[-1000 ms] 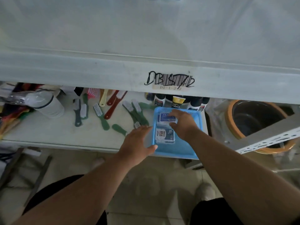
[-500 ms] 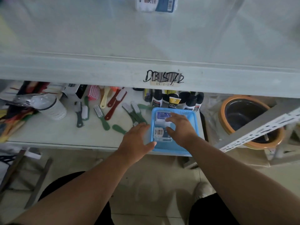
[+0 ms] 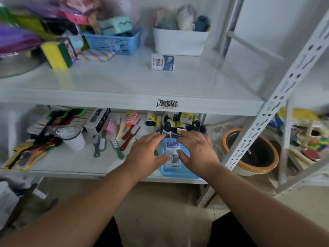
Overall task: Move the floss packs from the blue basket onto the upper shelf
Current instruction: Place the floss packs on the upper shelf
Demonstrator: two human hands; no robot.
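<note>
Both hands reach over the blue basket [image 3: 179,172] on the lower shelf [image 3: 74,164]. The left hand [image 3: 146,155] spreads its fingers loosely at the basket's left side, thumb touching the nearer floss pack [image 3: 173,160]. The right hand [image 3: 197,152] lies released too, fingers straight, thumb beside the same pack. A second pack [image 3: 172,145] sits behind it in the basket. One pack [image 3: 162,61] already stands on the upper shelf [image 3: 124,81], before a white bin [image 3: 179,41].

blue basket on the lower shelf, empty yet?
Not empty. Two floss packs still lie in the blue basket, one behind the other, between the left hand and right hand. One pack sits on the upper shelf.
</note>
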